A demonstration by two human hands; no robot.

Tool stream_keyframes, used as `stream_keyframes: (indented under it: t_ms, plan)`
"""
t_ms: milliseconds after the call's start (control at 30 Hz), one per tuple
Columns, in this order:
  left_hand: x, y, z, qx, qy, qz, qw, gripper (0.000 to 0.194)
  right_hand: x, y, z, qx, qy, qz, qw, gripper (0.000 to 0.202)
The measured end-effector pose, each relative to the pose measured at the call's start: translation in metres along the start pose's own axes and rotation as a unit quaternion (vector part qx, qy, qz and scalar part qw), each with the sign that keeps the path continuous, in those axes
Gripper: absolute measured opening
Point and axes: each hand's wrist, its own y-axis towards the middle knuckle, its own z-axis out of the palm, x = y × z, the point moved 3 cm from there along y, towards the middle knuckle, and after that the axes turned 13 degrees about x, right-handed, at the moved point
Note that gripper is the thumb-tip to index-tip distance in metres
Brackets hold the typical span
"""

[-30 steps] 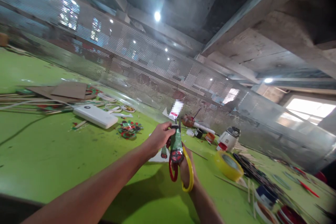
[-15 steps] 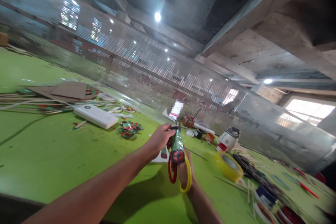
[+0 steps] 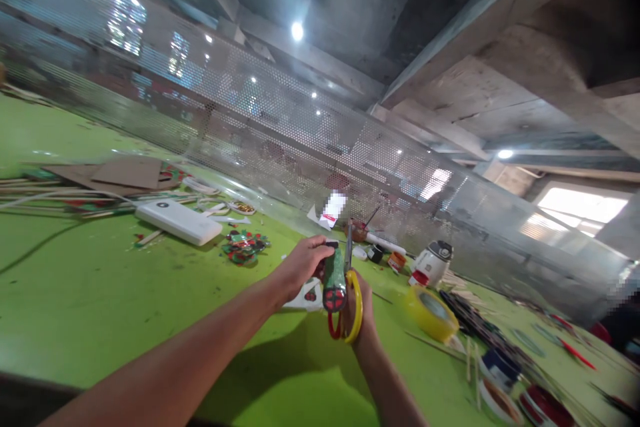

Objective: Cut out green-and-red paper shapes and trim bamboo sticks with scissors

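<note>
My left hand has its thumb and fingers closed on the far end of a green rolled piece whose near end shows a red and black pattern. In my right hand are scissors with one yellow and one red handle loop, their blades pointing away along the right side of the piece. Behind the piece, a white sheet with a small red and green shape lies on the table.
A white power bank and a pile of red-green scraps are on the left. Yellow tape, paint jars and a white bottle stand right. Mesh rises behind the green table.
The scissors have shifted up and to the right, from behind the green piece to beside it. More of my right hand shows. The view has moved slightly.
</note>
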Motion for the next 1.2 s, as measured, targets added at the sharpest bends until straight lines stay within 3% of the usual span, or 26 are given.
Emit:
stream_keyframes:
  t_ms: [100, 233, 467, 733, 1000, 1200]
  plan:
    - [0.001, 0.0, 0.001, 0.006, -0.005, -0.011, 1.0, 0.013, 0.003, 0.0, -0.007, -0.07, 0.034, 0.035, 0.996, 0.017]
    - [0.001, -0.001, 0.001, 0.001, 0.001, -0.012, 1.0, 0.021, 0.014, -0.002, -0.005, -0.05, 0.049, 0.04, 0.997, 0.016]
    - [-0.007, -0.005, 0.003, 0.007, -0.02, -0.018, 1.0, 0.017, 0.023, -0.008, -0.002, -0.006, 0.008, 0.03, 0.999, 0.017]
    - [-0.004, -0.004, 0.007, 0.051, -0.089, -0.037, 0.994, 0.019, 0.029, -0.005, 0.004, 0.019, 0.051, 0.023, 0.998, 0.014]
    - [-0.005, -0.002, 0.001, 0.021, -0.097, -0.029, 0.995, 0.008, 0.024, 0.001, 0.01, 0.034, 0.058, 0.038, 0.997, 0.016]
    - [-0.012, -0.002, -0.003, -0.004, -0.05, -0.031, 0.998, 0.01, 0.034, 0.006, -0.002, 0.088, 0.007, 0.045, 0.995, 0.016]
